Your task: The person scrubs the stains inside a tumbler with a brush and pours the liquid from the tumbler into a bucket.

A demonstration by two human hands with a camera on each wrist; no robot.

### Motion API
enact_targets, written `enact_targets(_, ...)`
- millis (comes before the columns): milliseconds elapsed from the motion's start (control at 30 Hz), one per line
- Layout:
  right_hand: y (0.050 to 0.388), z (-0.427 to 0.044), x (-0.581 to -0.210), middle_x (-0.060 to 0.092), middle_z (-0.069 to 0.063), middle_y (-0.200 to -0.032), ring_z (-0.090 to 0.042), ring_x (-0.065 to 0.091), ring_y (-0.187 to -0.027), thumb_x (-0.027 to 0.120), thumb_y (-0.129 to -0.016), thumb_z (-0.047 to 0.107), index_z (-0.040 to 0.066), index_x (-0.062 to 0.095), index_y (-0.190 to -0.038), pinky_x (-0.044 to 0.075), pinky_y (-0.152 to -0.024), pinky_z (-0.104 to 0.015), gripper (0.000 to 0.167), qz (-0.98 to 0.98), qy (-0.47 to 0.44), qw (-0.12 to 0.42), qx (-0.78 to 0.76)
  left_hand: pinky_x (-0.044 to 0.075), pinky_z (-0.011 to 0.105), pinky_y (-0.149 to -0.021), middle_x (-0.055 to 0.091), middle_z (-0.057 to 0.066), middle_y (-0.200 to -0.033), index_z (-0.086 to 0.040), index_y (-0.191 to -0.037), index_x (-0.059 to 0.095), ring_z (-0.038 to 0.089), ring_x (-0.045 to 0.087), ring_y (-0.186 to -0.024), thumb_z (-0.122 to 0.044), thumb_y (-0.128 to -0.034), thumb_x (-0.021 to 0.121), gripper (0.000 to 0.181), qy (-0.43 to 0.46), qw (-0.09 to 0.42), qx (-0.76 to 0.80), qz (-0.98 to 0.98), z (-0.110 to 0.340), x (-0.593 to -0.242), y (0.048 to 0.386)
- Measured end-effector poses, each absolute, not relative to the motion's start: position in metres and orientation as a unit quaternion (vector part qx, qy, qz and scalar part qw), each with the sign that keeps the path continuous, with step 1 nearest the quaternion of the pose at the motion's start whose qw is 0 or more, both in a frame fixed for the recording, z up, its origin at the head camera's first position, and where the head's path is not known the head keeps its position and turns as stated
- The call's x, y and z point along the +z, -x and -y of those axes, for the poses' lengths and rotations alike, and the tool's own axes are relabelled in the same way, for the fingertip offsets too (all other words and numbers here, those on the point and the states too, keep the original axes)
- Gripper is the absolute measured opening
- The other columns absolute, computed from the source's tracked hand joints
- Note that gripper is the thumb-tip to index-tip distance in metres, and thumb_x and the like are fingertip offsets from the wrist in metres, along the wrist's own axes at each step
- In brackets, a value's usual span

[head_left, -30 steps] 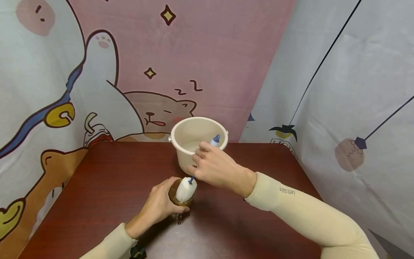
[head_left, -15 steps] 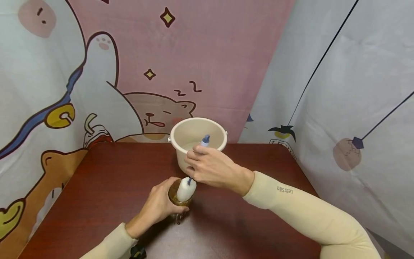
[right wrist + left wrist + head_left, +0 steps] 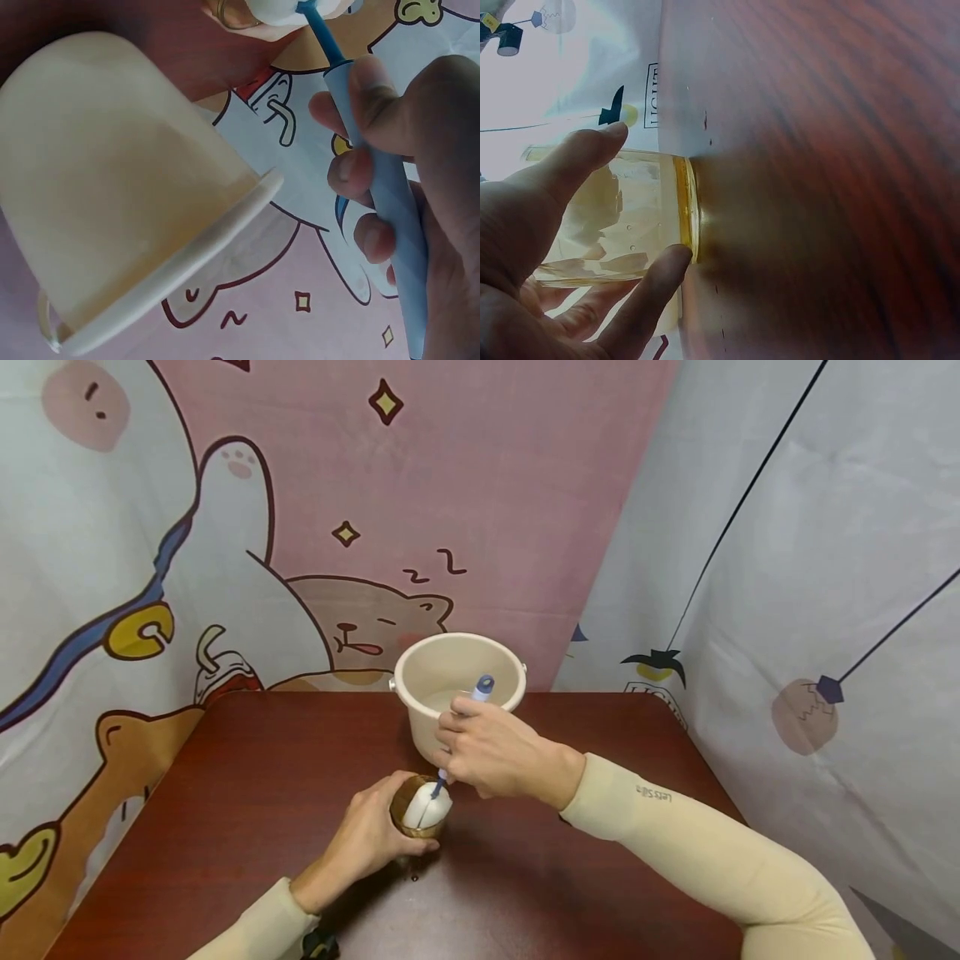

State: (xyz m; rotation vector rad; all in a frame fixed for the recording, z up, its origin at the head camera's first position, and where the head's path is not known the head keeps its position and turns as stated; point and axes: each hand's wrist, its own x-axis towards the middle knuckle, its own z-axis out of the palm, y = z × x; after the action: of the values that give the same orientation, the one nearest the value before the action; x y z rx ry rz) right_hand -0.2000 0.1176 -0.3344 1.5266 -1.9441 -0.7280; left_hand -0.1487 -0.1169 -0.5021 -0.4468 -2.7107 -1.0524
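The white sponge head [image 3: 426, 807] of the cup brush sits in the mouth of the amber drinking glass [image 3: 649, 202]; on the left wrist feed I get its lower part only as a pale blur through the wall. My left hand [image 3: 367, 827] is curled round the glass, thumb on one side and fingers on the other, with some fingers lost behind it. The base is right at the tabletop, but I can't tell if it touches. My right hand [image 3: 491, 747] is closed round the light-blue handle [image 3: 400, 225], which slants down to the sponge on a darker blue stem [image 3: 324, 36]; from the head camera, that hand covers most of the handle. Just behind, the cream bucket [image 3: 423, 727] stands on the red-brown table [image 3: 285, 760], its near rim partly hidden by the right hand and its inner floor only partly seen. A dark object [image 3: 320, 943] by the left sleeve [image 3: 255, 927] is cut off at the frame edge, and I can't make it out
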Motion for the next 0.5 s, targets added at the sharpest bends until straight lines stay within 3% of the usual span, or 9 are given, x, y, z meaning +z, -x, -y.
enact_targets(233,0.201,-0.120,-0.345,0.073,0.006,-0.084,-0.019,0.068,-0.086,0.079,-0.106,0.051,0.027,0.078,-0.100,0.044,-0.095,-0.035,0.025,0.744,-0.568,0.285,-0.208,0.066,0.041,-0.091,0.083,-0.008,-0.119,-0.030,-0.132,0.074,0.017,0.082,-0.109,-0.037,-0.0589,0.120,0.087,0.147,0.096,-0.355,0.918,0.116,-0.502,0.149)
enact_targets(500,0.196,-0.117,-0.355,0.070,0.005,-0.075,-0.020,0.068,-0.081,0.083,-0.101,0.046,0.025,0.074,-0.087,0.043,-0.091,-0.036,0.027,0.755,-0.550,0.310,-0.176,0.065,0.040,-0.090,0.082,-0.008,-0.118,-0.028,-0.131,0.074,0.015,0.080,-0.107,-0.037,-0.0588,0.120,0.086,0.149,0.093,-0.350,0.920,0.116,-0.501,0.150)
